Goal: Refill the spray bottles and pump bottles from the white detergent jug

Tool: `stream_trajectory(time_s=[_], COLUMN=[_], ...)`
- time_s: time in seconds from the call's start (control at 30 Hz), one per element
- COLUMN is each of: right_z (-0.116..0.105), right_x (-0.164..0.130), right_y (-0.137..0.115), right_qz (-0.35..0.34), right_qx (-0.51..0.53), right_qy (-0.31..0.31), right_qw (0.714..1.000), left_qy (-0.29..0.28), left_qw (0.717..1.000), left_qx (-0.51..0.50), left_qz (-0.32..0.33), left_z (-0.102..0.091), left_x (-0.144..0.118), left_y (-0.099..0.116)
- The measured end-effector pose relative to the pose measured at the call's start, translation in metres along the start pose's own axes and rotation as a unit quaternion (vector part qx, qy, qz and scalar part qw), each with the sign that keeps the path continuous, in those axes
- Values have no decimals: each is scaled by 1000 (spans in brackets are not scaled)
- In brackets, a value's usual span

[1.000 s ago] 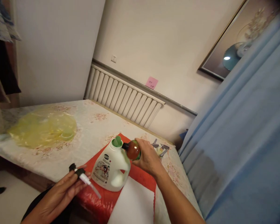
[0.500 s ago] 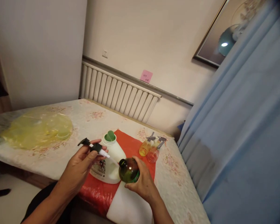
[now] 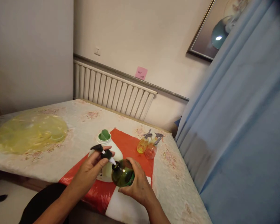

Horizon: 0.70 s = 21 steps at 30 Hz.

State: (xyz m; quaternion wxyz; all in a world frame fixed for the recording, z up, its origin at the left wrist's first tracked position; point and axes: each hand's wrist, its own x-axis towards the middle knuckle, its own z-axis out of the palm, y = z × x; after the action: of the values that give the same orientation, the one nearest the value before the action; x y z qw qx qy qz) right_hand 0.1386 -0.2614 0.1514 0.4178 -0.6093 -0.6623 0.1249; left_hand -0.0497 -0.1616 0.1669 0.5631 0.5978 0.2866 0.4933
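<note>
One green bottle (image 3: pixel 123 175), tilting near the surface's (image 3: pixel 78 138) front edge, right hand's (image 3: pixel 140 186) fingers curling around it; one pump top (image 3: pixel 106 154), left hand's (image 3: pixel 93 165) fingers pinching its collar: bottle tilt is risking spillage, stem slant a snag.

On the surface (image 3: pixel 184 189), the detergent jug (image 3: pixel 117 153) stands behind the pump bottle (image 3: pixel 123 176), left of two spray bottles (image 3: pixel 151 151), right of a plastic bag (image 3: pixel 30 132); a radiator (image 3: pixel 116 92) is beyond.
</note>
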Motion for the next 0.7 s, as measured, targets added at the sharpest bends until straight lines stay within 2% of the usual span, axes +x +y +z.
stream_trajectory(time_s=[0.13, 0.23, 0.43, 0.6, 0.7], right_z=[4, 8, 15, 18, 15], right_x=[1, 1, -1, 0, 2], right_y=[-3, -2, -1, -3, 4], right_qz=[6, 17, 37, 37, 59], right_qx=[11, 4, 33, 61, 113], right_qy=[16, 30, 31, 47, 58], right_qw=[1000, 999, 998, 996, 990], left_qy=[-67, -79, -105, -72, -43], left_qw=[997, 996, 993, 997, 998], left_qx=[40, 49, 44, -6, 36], left_qz=[2, 5, -13, -29, 0], left_z=[8, 11, 12, 16, 8], left_x=[-4, -6, -3, -3, -6], left_y=[-18, -29, -29, -29, -39])
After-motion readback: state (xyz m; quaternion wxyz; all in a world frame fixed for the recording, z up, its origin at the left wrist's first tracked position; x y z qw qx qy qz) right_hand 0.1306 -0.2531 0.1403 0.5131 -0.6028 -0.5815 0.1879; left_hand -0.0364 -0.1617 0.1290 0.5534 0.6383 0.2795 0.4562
